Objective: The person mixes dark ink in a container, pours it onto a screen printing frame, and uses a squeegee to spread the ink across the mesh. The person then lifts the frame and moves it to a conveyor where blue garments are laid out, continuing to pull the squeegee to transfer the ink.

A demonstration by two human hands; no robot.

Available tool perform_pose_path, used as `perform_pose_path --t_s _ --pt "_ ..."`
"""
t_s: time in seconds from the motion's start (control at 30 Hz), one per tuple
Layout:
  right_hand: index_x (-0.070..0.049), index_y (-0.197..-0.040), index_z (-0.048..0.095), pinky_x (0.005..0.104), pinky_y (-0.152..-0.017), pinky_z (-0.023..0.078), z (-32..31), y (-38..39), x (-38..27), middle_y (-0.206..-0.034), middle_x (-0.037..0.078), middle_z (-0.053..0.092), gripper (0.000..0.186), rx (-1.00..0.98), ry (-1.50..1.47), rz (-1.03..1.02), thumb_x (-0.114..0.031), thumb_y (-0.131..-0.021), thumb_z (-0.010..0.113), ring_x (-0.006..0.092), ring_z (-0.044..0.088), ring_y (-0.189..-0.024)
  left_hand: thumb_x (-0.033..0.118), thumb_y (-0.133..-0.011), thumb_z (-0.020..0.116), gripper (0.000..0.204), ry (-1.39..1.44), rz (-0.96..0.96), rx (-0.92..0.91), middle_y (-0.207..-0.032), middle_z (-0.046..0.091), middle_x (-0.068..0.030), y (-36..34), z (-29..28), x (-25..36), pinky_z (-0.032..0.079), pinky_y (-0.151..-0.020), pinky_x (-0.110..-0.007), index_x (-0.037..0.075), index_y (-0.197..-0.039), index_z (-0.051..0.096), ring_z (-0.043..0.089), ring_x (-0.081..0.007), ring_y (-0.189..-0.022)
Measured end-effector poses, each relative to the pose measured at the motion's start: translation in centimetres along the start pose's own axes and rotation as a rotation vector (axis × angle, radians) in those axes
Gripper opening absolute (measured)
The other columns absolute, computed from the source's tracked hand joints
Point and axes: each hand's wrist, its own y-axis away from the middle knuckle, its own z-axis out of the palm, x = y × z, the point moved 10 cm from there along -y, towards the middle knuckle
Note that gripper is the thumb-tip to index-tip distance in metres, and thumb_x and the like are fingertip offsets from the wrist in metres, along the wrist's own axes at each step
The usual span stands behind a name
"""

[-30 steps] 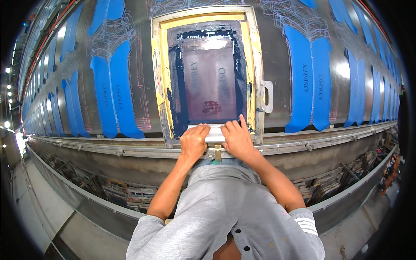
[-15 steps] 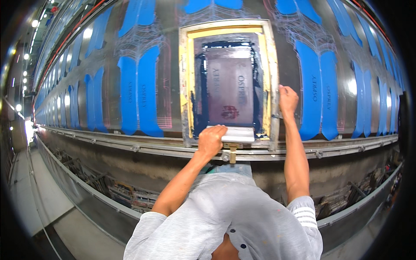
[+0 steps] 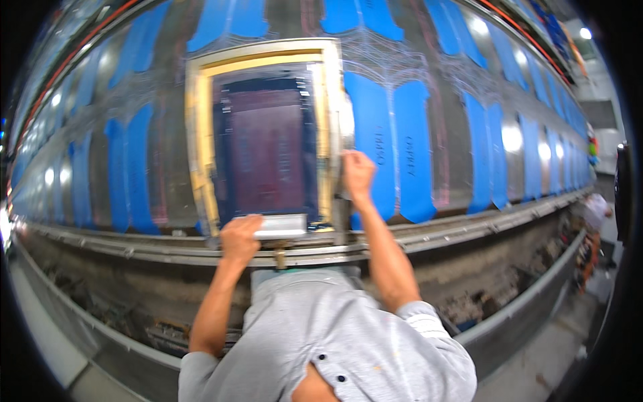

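A screen printing frame (image 3: 195, 127) with yellow inner edges stands over the long table in front of me. Dark blue ink rings its purplish mesh (image 3: 264, 151), on which faint lettering shows. My left hand (image 3: 240, 238) is wrapped round the left end of a pale metal squeegee (image 3: 284, 226), which lies across the frame's near end. At the frame's right side, my right hand (image 3: 360, 174) is closed on the edge, its fingertips partly hidden. Just right of that hand lies a pair of blue fabric pieces (image 3: 410, 147) with dark printed lettering.
More blue pieces (image 3: 130, 167) lie in rows along the grey table. A metal rail (image 3: 429, 242) runs along its near edge, with a brass-coloured bracket (image 3: 280, 256) below the squeegee. Under the rail is a trough with clutter. Another person (image 3: 593, 218) is at the far right.
My view has turned right. The frame has shifted right along the table, closer to the blue pair there, and both hands have gone with it, keeping their holds.
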Motion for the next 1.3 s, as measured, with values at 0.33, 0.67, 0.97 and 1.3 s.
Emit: perform_pose_path --t_s 0.33,0.67,0.97,1.3 --pt "0.0 -0.091 0.075 0.0477 -0.066 0.049 6.2 3.7 -1.1 -0.077 0.023 0.069 0.034 0.021 0.079 0.185 -0.034 -0.095 0.067 0.042 0.068 -0.071 -0.009 -0.064 0.061 0.045 0.038 0.046 -0.06 -0.109 0.078 -0.0141 2.3 -4.4 -6.4 0.056 -0.095 -0.042 0.004 -0.103 0.078 0.073 -0.0309 -0.107" --pt "-0.006 -0.092 0.076 0.052 -0.073 0.052 7.6 3.7 -0.8 -0.083 0.024 0.071 0.033 0.012 0.261 0.252 -0.036 -0.095 0.063 0.0453 0.069 -0.082 -0.009 -0.068 0.063 0.045 -0.067 0.116 -0.005 -0.116 0.076 -0.015 4.5 -1.9 -8.1 0.054 -0.094 -0.045 0.002 -0.111 0.075 0.071 -0.0327 -0.113" --pt "-0.008 -0.108 0.077 0.0534 -0.092 0.047 7.3 2.9 -4.6 -0.109 0.016 0.07 0.031 0.101 0.54 0.091 -0.035 -0.093 0.069 0.0392 0.063 -0.111 -0.006 -0.076 0.06 0.044 -0.098 0.126 0.072 -0.111 0.076 -0.0145 -22.4 -2.8 -15.5 0.057 -0.089 -0.045 0.011 -0.111 0.079 0.073 -0.0336 -0.101" --pt "-0.009 -0.097 0.077 0.0583 -0.109 0.041 26.7 -10.9 -20.3 -0.109 0.014 0.071 0.02 -0.572 0.765 -0.547 -0.018 -0.079 0.071 0.0319 0.065 -0.115 0.002 -0.078 0.061 0.037 -0.128 0.074 -0.133 -0.086 0.074 -0.018 -34.4 -4.2 -16.6 0.057 -0.077 -0.048 0.019 -0.101 0.083 0.072 -0.0391 -0.083"
